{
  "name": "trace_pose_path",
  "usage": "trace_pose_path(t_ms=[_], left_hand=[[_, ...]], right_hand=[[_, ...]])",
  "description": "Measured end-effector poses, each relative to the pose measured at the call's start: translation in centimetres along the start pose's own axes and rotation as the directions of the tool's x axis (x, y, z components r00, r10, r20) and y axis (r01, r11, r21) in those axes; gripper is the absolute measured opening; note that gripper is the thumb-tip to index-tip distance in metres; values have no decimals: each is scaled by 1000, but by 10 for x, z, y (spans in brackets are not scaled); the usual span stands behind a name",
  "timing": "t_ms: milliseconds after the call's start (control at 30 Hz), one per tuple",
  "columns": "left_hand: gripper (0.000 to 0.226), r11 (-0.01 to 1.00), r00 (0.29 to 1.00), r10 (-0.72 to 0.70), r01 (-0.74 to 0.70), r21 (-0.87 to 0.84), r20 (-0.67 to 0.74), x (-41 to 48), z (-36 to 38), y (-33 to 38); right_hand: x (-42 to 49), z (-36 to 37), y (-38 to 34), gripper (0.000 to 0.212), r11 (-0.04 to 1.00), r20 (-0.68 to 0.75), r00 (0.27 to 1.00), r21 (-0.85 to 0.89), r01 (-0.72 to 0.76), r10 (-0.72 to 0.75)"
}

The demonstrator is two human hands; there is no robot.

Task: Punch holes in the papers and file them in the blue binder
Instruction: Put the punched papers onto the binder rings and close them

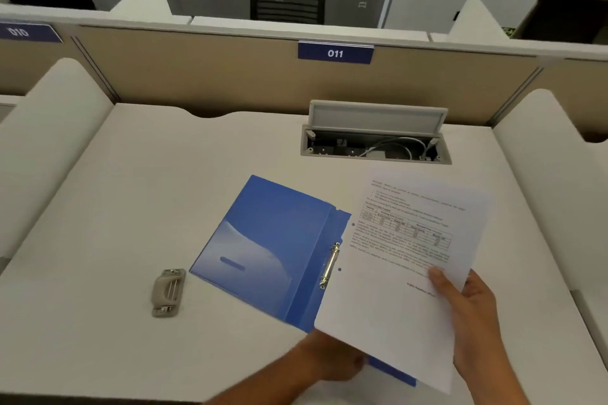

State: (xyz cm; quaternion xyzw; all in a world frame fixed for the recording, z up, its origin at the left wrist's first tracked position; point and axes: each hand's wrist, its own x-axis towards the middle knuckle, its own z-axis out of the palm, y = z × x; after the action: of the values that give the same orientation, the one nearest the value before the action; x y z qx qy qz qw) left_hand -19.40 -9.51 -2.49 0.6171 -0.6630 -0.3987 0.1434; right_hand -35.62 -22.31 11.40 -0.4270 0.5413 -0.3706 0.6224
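Observation:
The blue binder [263,243] lies open on the white desk, its metal ring mechanism [330,265] exposed along the spine. My right hand [470,312] holds a printed paper [394,256] by its lower right edge, above the binder's right half. Two punched holes show along the paper's left edge, close to the rings. My left hand [332,362] reaches under the paper's bottom corner, partly hidden by it; I cannot see what its fingers do. The grey hole punch [168,292] sits on the desk to the left of the binder.
An open cable box [375,145] with its lid raised is set into the desk [131,207] behind the binder. Beige partitions surround the desk, with a label reading 011 [335,53]. White rounded dividers rise at both sides.

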Motion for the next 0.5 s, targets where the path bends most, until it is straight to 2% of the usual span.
trace_pose_path(t_ms=[33,67,100,167,200,333,400,500], left_hand=[[38,1000,988,25,-24,7,-150,0,-3,-2],[31,999,980,-37,41,15,-196,2,-5,-10],[32,990,951,-123,136,25,-283,8,-10,-23],[53,944,900,-137,245,221,-413,18,-24,-54],[53,922,888,-157,289,260,-432,19,-34,-66],[18,879,922,-158,294,375,-352,18,-52,-79],[13,847,918,-122,294,443,-376,20,-53,-79],[18,815,924,-144,314,487,-355,23,-44,-71]], right_hand=[[0,-5,1,27,1000,-2,1000,10,-13,13],[-2,-7,-1,27,1000,-22,1000,8,-22,22],[-1,-12,-1,26,1000,-32,999,5,-25,25],[0,-20,1,25,999,-44,999,7,-32,32],[-1,-22,1,25,1000,-59,998,1,-30,30],[-1,-31,4,27,999,-72,997,3,-38,38],[0,-35,8,30,999,-81,996,-1,-41,41],[3,-38,14,32,999,-83,995,3,-46,46]])
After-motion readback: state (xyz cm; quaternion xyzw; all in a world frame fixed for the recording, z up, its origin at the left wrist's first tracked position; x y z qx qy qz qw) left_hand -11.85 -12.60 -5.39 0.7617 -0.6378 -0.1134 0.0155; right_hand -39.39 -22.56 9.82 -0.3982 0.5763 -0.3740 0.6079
